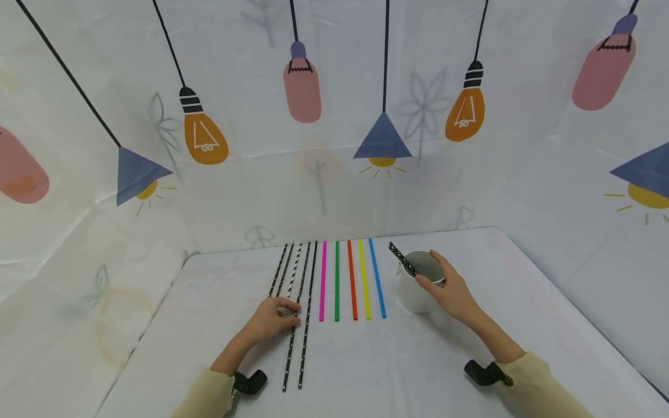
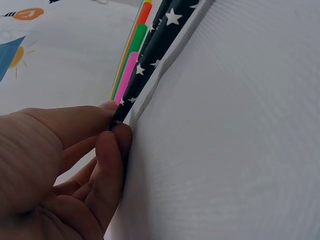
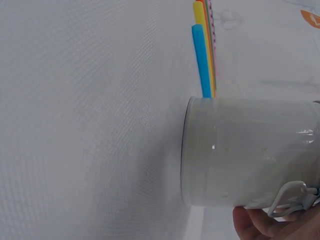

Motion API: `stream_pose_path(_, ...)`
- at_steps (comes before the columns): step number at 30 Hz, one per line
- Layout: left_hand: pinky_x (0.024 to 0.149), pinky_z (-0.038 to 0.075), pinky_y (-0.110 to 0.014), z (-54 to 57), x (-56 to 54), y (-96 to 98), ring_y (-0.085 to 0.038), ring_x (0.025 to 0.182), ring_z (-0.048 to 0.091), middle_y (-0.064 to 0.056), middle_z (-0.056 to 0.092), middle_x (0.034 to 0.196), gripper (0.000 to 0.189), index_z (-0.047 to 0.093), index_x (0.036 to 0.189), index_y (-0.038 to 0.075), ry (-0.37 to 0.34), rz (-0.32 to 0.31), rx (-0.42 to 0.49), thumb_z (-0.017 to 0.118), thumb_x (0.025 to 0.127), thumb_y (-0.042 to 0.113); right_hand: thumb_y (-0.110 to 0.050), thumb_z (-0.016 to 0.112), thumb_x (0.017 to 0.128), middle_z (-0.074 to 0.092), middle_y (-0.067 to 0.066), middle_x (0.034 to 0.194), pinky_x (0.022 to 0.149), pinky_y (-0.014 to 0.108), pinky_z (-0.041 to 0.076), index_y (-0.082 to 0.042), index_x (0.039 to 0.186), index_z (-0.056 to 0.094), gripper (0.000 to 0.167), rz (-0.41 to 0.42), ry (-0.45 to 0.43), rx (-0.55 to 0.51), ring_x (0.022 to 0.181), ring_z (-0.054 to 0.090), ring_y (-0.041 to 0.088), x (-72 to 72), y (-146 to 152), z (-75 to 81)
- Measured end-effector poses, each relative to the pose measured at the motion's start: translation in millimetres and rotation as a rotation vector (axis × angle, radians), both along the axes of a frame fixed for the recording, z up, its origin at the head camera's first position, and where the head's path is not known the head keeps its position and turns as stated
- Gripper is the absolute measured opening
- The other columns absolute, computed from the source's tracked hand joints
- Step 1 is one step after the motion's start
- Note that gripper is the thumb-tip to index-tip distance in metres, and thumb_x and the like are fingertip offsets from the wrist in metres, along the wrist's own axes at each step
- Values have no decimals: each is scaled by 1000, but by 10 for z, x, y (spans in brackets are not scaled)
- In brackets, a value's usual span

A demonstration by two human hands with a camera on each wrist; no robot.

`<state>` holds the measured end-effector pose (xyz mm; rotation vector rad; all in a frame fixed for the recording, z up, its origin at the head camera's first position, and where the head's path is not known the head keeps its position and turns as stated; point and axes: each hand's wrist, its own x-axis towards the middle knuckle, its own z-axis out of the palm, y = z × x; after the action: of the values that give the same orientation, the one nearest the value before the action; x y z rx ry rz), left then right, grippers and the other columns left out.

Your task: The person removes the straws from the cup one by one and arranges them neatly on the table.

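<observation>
My left hand (image 1: 272, 321) pinches a long black straw with white stars (image 2: 156, 55) between thumb and fingertips, and the straw lies lengthwise along the white table. Beside it runs a second black patterned straw (image 1: 304, 354). Farther left, partly covered by my hand, are more black-and-white straws (image 1: 282, 268), one of them striped. On the right, my right hand (image 1: 453, 295) grips a white metal bucket (image 3: 250, 150) at its rim, thumb on the near side. Black straws with white marks (image 1: 402, 259) lean out of the bucket toward the upper left; their lower ends are hidden inside.
Between the hands lies a row of coloured straws: pink (image 1: 322, 281), green (image 1: 337, 281), red (image 1: 352, 281), yellow (image 1: 364, 281) and blue (image 1: 377, 278). The white table (image 1: 366, 371) ends at a back wall (image 1: 334, 191) printed with lamps.
</observation>
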<state>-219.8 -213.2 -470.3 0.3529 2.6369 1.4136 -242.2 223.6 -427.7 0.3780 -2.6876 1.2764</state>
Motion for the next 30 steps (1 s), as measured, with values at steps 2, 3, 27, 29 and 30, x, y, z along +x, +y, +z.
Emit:
stream_pose_path(2,59,51,-27,-2,-7,0,-14,72,61,-8,68,105,25,73,104,5,16,-5,-26,80,81,14,-42,60,96,27,24,152,93,65,39,-6,154,19,80,-1,-1,-1,132,34,46,1,1,4)
stream_pose_path(3,59,51,-27,-4,-13,1,-13,72,60,-7,69,104,25,73,103,6,20,-3,-39,80,81,15,-42,60,96,27,24,152,93,65,40,-6,154,19,80,-1,-1,-3,132,34,46,0,2,4)
stream_pose_path(27,54,52,-29,35,-30,27,-15,63,64,-10,67,103,27,70,106,0,-33,-31,-2,78,83,12,-41,60,96,28,22,153,95,65,37,-9,155,18,79,10,3,-25,133,32,45,-16,24,-27)
stream_pose_path(29,55,53,-29,31,-37,17,-16,64,64,-10,67,104,28,70,107,-1,-42,-35,10,78,83,12,-41,60,96,28,23,152,95,65,37,-10,155,18,79,10,2,-23,133,33,45,-14,22,-25)
stream_pose_path(30,55,53,-30,25,-45,10,-16,64,64,-10,67,103,28,70,107,0,-45,-37,10,77,83,12,-41,60,96,28,23,152,95,65,37,-10,155,18,79,9,3,-21,133,33,45,-13,22,-23)
